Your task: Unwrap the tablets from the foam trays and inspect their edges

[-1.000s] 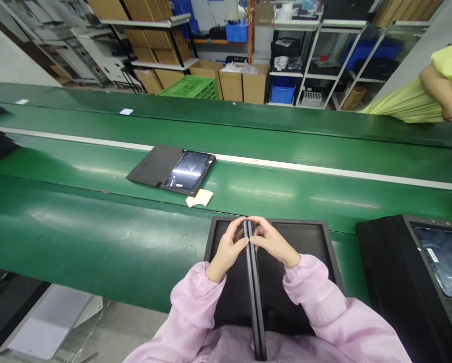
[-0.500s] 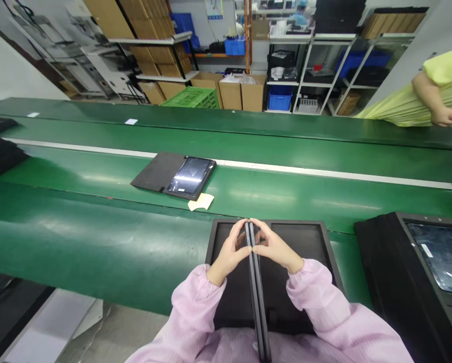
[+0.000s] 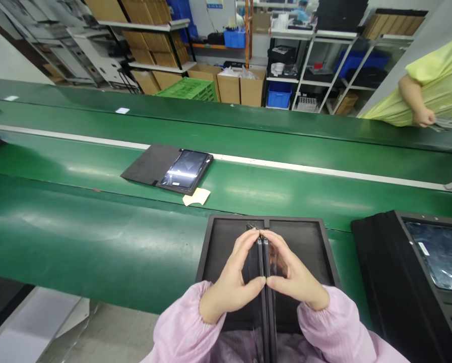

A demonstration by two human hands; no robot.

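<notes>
The left hand (image 3: pixel 231 290) and right hand (image 3: pixel 297 272) pinch a thin black folded case (image 3: pixel 264 307) upright, their fingers (image 3: pixel 248 247) closed evenly on both faces, above a black tray (image 3: pixel 294 220) on the green bench (image 3: pixel 97 237).

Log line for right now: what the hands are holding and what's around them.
hands: left hand, right hand | holding: upright dark folio case | over: black tray | beyond: green conveyor belt

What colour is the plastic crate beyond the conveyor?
The plastic crate is bright green, best seen in the head view.
</notes>
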